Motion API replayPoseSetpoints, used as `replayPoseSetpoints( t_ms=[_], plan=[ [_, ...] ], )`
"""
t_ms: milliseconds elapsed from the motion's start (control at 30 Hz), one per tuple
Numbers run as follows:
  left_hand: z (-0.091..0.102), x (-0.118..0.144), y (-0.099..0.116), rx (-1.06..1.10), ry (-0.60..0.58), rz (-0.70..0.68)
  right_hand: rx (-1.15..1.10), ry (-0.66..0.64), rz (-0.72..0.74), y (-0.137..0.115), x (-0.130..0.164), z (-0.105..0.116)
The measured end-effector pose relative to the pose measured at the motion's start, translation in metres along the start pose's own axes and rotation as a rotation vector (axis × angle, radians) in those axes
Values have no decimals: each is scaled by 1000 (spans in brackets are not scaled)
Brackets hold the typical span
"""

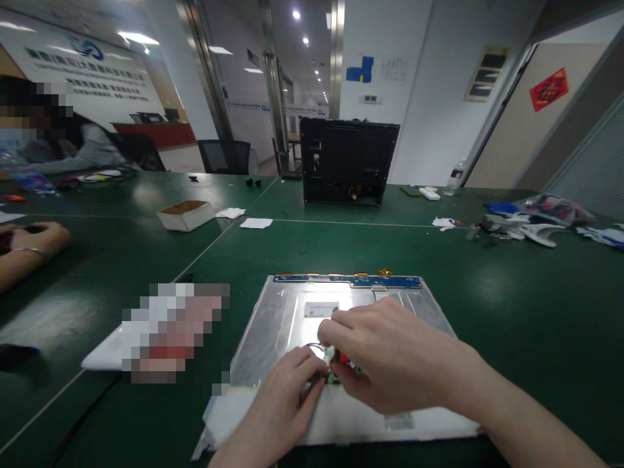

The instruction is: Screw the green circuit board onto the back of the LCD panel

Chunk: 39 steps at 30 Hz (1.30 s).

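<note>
A flat display panel (260,335) with a silvery metal back lies in front of me, with a blue circuit strip (336,280) along its far edge. Near its middle is a small green circuit board (333,377), mostly covered by my fingers. My right hand (390,354) is closed over the board, gripping a small red and black thing (340,356) whose kind is hidden by the fingers. Pressed together at the board's left edge are the fingers of my left hand (287,396). Something dark shows between its thumb and finger, too covered to name.
A black monitor-like casing (348,162) stands at the far side of the green table (517,325). An open carton (188,216) and paper scraps lie left of it. Plastic bags and parts (517,224) are at right. Another person's hand (41,240) rests at left, near a blurred-out packet (166,331).
</note>
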<state>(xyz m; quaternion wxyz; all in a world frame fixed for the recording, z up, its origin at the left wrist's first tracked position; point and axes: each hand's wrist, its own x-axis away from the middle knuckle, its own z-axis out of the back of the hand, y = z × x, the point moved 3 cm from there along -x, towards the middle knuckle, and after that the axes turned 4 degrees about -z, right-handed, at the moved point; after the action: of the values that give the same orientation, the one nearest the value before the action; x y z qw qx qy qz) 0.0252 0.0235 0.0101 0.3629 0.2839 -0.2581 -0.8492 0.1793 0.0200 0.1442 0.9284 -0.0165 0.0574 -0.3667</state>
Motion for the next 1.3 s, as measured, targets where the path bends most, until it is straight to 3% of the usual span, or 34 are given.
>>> replayPoseSetpoints(
  t_ms=[367, 633, 1000, 1300],
  plan=[
    [-1, 0, 0, 12, 2, -19, 23, 15, -45, 6, -2, -4],
    [1, -2, 1, -13, -35, 3, 5, 24, 12, 2, 1, -1],
    [-2, 1, -2, -21, 23, -38, 41, 41, -39, 6, -1, -6],
    [-1, 0, -1, -18, -24, -11, 46, 62, -1, 2, -1, -4]
  ],
)
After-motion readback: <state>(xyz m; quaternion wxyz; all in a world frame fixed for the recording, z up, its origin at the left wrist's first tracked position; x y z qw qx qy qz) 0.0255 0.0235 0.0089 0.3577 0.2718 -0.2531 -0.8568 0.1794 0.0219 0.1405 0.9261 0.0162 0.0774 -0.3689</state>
